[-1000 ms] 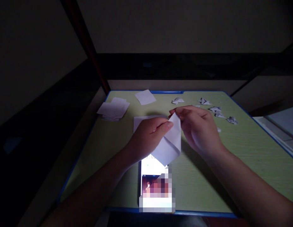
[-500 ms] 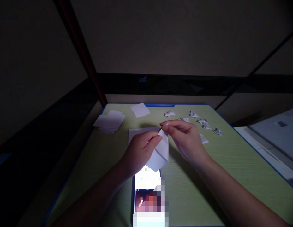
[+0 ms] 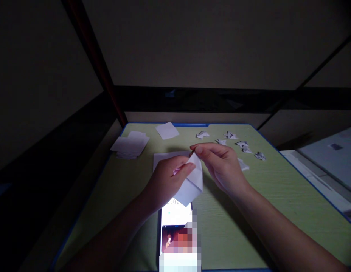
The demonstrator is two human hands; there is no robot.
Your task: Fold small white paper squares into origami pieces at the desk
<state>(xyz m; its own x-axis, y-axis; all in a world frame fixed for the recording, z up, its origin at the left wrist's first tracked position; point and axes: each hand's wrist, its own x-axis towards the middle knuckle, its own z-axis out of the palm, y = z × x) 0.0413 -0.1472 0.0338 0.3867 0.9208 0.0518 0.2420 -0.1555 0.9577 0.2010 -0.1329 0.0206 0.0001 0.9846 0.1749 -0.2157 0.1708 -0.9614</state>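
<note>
A white, partly folded paper [image 3: 192, 183] is held above the green table [image 3: 277, 189] between both hands. My left hand [image 3: 164, 181] grips its left side, thumb pressed on the fold. My right hand [image 3: 221, 164] pinches the paper's top corner between thumb and fingers. Under the hands lies another white sheet [image 3: 162, 158]. A lit phone [image 3: 177, 234] lies flat near the table's front edge, just below the paper.
A stack of white squares [image 3: 130, 145] sits at the back left and a single square [image 3: 166, 130] lies behind it. Several small folded paper pieces [image 3: 243, 145] are scattered at the back right. A dark frame post [image 3: 93, 56] rises at the left corner.
The view tilted up, so table and hands sit lower in frame than a second ago. Both hands keep hold of the paper and have shifted slightly at its top corner.
</note>
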